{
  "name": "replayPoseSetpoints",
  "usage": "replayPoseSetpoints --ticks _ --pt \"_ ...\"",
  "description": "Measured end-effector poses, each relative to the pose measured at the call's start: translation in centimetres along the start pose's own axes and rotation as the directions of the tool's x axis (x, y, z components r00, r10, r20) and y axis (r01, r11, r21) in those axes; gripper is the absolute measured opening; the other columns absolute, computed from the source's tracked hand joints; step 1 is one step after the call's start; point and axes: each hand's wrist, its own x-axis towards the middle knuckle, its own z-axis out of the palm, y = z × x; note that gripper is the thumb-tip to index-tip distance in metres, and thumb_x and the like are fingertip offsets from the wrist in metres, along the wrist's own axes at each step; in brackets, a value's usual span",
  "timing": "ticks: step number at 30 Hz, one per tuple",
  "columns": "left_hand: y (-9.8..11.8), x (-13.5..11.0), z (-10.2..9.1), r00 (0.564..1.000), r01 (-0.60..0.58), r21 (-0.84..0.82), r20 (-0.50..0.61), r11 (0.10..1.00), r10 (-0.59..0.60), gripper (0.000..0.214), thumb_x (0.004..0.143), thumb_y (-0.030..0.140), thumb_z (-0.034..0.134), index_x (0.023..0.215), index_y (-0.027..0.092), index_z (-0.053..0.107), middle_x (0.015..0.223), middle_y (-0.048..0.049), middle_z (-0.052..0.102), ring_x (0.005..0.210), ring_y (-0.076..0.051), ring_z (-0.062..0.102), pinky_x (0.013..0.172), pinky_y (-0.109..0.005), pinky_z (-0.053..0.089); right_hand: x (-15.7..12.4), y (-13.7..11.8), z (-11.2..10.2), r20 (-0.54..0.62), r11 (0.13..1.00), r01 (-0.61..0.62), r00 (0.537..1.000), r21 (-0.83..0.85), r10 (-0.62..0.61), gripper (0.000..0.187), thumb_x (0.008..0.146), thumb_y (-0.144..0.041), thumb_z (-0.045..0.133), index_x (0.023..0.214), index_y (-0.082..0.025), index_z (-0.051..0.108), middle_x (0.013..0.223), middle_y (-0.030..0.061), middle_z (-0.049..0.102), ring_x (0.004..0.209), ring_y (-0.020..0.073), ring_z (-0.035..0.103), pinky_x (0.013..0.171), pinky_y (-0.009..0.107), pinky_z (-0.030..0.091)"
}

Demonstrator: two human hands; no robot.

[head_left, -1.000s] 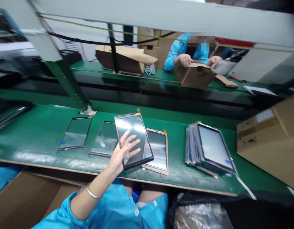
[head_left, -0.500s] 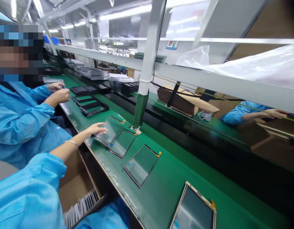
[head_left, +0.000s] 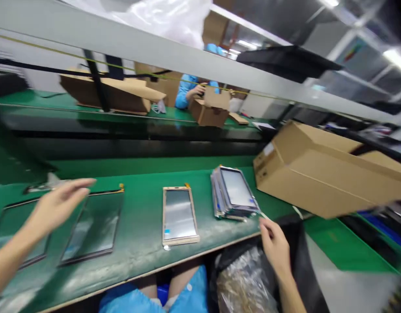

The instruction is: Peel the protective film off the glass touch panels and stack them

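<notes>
The counter (head_left: pixel 144 226), covered in green matting, carried everything in one row along its near edge, so each piece lay within my reach. A large cardboard box (head_left: pixel 317 169) lay on its side at the right end, just beyond the stack of panels (head_left: pixel 234 193) and clear of the working row. That stack sat squared up, faces upward, near the counter's front edge, where my right hand could reach it.

Left of the stack, a single gold-framed panel (head_left: pixel 179 215) lay flat and apart from its neighbours, its short edge close to the counter's edge. Farther left, a dark-framed panel (head_left: pixel 94 226) lay flat as well, and another (head_left: pixel 11 226) showed only partly beside it. No panel overlapped another, which kept every face exposed.

My left hand (head_left: pixel 57 206) hovered over the dark-framed panels with fingers loosely spread, holding nothing; motion blur hid whether it touched the glass. My right hand (head_left: pixel 275 245) sat just below the stack's near corner, at the counter's edge above a black plastic bag (head_left: pixel 249 278). Its fingers were curled, and I could not tell whether they pinched anything.

Across the line, another person's hands (head_left: pixel 198 90) rested on a small carton (head_left: pixel 210 111).
</notes>
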Motion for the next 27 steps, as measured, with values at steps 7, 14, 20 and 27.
replayPoseSetpoints --ticks 7,14,20,27 --pt "4.1 0.9 30.6 0.806 0.149 -0.085 0.588 0.985 -0.071 0.020 0.085 0.021 0.062 0.104 0.015 0.067 0.113 -0.0103 0.067 0.101 -0.023 0.064 0.086 -0.037 0.053 9.1 2.3 4.1 0.030 0.995 -0.078 0.996 -0.061 0.080 0.029 0.080 -0.043 0.051 0.082 -0.016 0.064 0.091 0.0131 0.065 0.085 0.0250 0.058 0.087 0.046 0.045" --pt "3.7 2.2 39.1 0.825 0.183 -0.015 0.547 0.983 -0.145 0.031 0.090 0.031 0.056 0.117 0.016 0.056 0.117 -0.0092 0.059 0.099 -0.022 0.060 0.083 -0.042 0.052 11.3 4.7 4.1 0.218 0.967 -0.230 0.943 -0.114 0.250 0.021 0.091 -0.033 0.057 0.093 -0.013 0.061 0.089 0.0020 0.064 0.079 0.0140 0.062 0.073 0.033 0.053" --pt "2.7 3.7 39.8 0.836 0.128 0.061 0.531 0.990 -0.141 0.031 0.090 0.032 0.056 0.117 0.015 0.055 0.114 -0.0088 0.060 0.094 -0.020 0.062 0.079 -0.040 0.054 12.7 3.5 3.4 0.278 0.951 -0.208 0.922 -0.231 0.269 0.024 0.090 -0.034 0.055 0.078 -0.013 0.059 0.070 -0.0014 0.059 0.062 0.0118 0.057 0.059 0.026 0.048" --pt "1.4 4.3 40.0 0.858 -0.117 0.130 0.513 0.985 0.034 0.029 0.091 0.032 0.056 0.114 0.015 0.057 0.110 -0.0080 0.061 0.091 -0.019 0.062 0.078 -0.039 0.054 9.3 -3.8 3.4 0.321 0.910 0.155 0.947 -0.384 -0.026 0.014 0.090 -0.030 0.046 0.086 -0.020 0.055 0.093 0.0054 0.059 0.093 0.0191 0.054 0.075 0.027 0.038"
